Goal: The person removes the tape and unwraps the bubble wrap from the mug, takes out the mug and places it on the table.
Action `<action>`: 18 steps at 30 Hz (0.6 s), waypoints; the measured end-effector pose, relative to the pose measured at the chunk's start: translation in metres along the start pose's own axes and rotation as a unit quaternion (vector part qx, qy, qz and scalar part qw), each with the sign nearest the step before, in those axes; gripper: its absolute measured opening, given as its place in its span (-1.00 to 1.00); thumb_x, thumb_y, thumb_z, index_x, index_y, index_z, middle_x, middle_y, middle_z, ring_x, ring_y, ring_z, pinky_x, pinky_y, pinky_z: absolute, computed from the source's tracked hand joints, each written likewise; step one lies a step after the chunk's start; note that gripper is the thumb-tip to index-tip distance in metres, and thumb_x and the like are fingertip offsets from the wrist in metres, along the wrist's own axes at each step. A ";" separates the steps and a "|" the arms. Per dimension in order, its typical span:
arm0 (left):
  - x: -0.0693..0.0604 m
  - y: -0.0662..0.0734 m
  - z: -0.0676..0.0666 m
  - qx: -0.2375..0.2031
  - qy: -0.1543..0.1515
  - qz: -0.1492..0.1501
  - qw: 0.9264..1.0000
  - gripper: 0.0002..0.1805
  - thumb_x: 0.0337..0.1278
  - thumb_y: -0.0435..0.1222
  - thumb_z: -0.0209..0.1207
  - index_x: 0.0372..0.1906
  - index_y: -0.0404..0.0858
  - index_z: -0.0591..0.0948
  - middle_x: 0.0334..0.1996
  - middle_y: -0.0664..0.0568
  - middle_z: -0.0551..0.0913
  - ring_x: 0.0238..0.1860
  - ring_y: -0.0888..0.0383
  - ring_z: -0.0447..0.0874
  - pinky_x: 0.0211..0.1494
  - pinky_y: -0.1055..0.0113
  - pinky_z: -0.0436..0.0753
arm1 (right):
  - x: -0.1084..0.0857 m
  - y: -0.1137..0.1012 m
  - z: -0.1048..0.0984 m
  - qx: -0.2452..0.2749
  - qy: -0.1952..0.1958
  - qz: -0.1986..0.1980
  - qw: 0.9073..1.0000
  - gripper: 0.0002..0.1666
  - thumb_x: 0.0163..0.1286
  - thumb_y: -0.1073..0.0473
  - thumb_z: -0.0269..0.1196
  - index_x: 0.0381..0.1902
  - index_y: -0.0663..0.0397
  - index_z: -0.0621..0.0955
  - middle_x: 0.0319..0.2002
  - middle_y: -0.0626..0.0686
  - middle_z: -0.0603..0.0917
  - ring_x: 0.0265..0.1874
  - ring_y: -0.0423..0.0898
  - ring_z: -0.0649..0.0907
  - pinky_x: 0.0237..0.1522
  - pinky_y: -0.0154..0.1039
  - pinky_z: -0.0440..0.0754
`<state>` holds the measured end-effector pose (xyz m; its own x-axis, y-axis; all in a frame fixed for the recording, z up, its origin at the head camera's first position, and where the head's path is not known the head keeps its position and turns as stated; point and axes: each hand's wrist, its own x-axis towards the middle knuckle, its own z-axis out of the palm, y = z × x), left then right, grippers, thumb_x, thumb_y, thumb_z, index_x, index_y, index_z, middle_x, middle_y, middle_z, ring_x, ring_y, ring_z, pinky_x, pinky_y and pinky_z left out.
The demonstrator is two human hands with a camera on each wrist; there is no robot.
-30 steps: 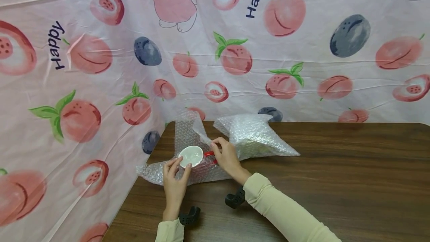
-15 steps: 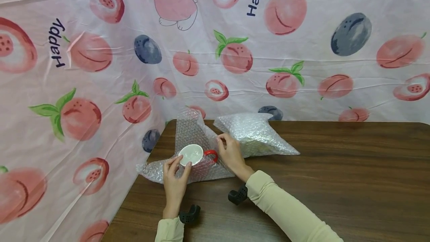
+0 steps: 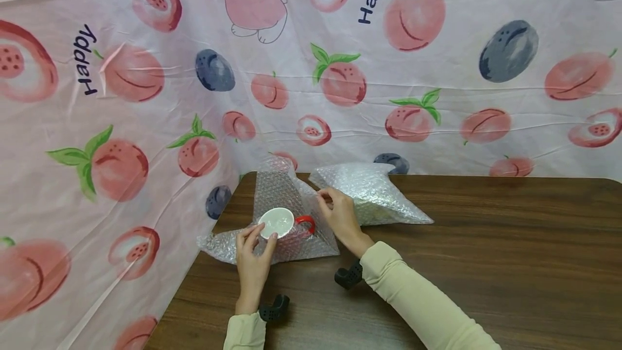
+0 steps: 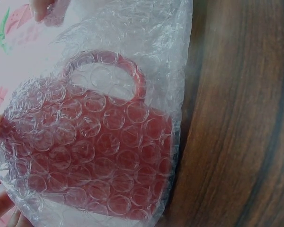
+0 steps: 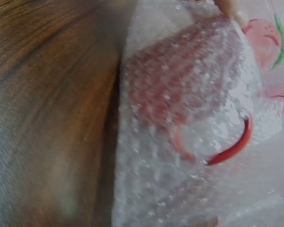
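Note:
A red mug [image 3: 277, 223] with a white inside stands upright on the table, its red handle [image 3: 305, 224] towards the right. Bubble wrap [image 3: 277, 190] lies beneath and behind it and covers its near side; the left wrist view shows the red wall of the mug [image 4: 104, 151] through the bubbles. My left hand [image 3: 254, 263] grips the near part of the mug through the wrap, fingers at the left and thumb in front. Right of the handle, my right hand [image 3: 342, 219] pinches the wrap's raised edge between thumb and fingers.
A second bubble-wrapped bundle [image 3: 374, 196] lies just behind and right of my right hand. The brown wooden table [image 3: 486, 253] stretches to the right. A fruit-patterned cloth [image 3: 301, 69] hangs along the back and left sides. Black camera mounts [image 3: 274, 308] sit at both wrists.
My right hand has moved right, away from the mug, drawing the wrap's edge along and uncovering the handle. My left hand keeps its place on the mug.

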<state>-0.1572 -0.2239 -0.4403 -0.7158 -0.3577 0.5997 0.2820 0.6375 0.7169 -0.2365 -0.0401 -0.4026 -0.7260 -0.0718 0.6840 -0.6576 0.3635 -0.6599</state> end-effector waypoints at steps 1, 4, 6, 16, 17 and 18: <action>0.000 0.000 0.000 0.000 0.000 -0.001 1.000 -0.64 -0.19 -0.38 0.31 -0.17 -0.42 0.59 -0.15 -0.23 0.42 -0.13 0.05 0.41 -0.16 0.16 0.49 | 0.001 0.000 -0.001 0.001 0.000 -0.001 1.000 -0.93 0.13 0.40 0.20 -0.39 0.31 0.59 -0.43 0.15 0.64 -0.47 -0.06 0.64 -0.43 -0.39 0.58; 0.000 0.000 -0.001 0.001 0.001 -0.004 1.000 -0.64 -0.18 -0.38 0.31 -0.17 -0.42 0.59 -0.15 -0.22 0.42 -0.13 0.05 0.41 -0.16 0.14 0.49 | 0.004 0.000 -0.005 -0.006 -0.008 -0.007 1.000 -0.93 0.11 0.41 0.22 -0.40 0.30 0.60 -0.43 0.14 0.65 -0.47 -0.07 0.64 -0.42 -0.40 0.58; 0.000 0.000 -0.001 -0.001 0.000 -0.006 1.000 -0.64 -0.18 -0.38 0.31 -0.17 -0.42 0.59 -0.15 -0.22 0.41 -0.12 0.05 0.41 -0.15 0.12 0.49 | 0.005 0.000 -0.008 -0.021 -0.017 -0.012 1.000 -0.93 0.10 0.41 0.22 -0.40 0.29 0.60 -0.43 0.13 0.65 -0.47 -0.08 0.64 -0.42 -0.38 0.58; 0.000 0.000 0.000 -0.006 -0.010 -0.016 1.000 -0.63 -0.17 -0.37 0.30 -0.15 -0.43 0.58 -0.14 -0.22 0.40 -0.10 0.01 0.40 -0.13 0.06 0.49 | 0.007 0.005 -0.016 -0.112 -0.031 -0.071 0.991 -0.94 0.10 0.40 0.22 -0.41 0.24 0.59 -0.42 0.08 0.62 -0.43 -0.10 0.61 -0.40 -0.32 0.56; 0.000 0.001 -0.001 -0.008 -0.010 -0.018 1.000 -0.63 -0.17 -0.37 0.30 -0.15 -0.43 0.58 -0.14 -0.22 0.40 -0.09 0.01 0.39 -0.12 0.06 0.49 | 0.007 0.006 -0.016 -0.119 -0.028 -0.079 0.989 -0.94 0.10 0.40 0.22 -0.40 0.23 0.58 -0.42 0.08 0.61 -0.43 -0.11 0.60 -0.40 -0.32 0.55; 0.000 0.002 -0.001 -0.009 -0.010 -0.019 1.000 -0.63 -0.17 -0.37 0.30 -0.15 -0.43 0.58 -0.14 -0.22 0.40 -0.09 0.01 0.39 -0.12 0.07 0.49 | 0.006 0.007 -0.016 -0.127 -0.025 -0.088 0.988 -0.93 0.10 0.40 0.22 -0.40 0.23 0.58 -0.43 0.08 0.61 -0.44 -0.11 0.60 -0.41 -0.32 0.55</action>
<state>-0.1563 -0.2236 -0.4385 -0.7384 -0.3683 0.5650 0.2651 0.6118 0.7453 -0.2425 -0.0233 -0.3980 -0.6180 -0.1980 0.7608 -0.7078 0.5614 -0.4288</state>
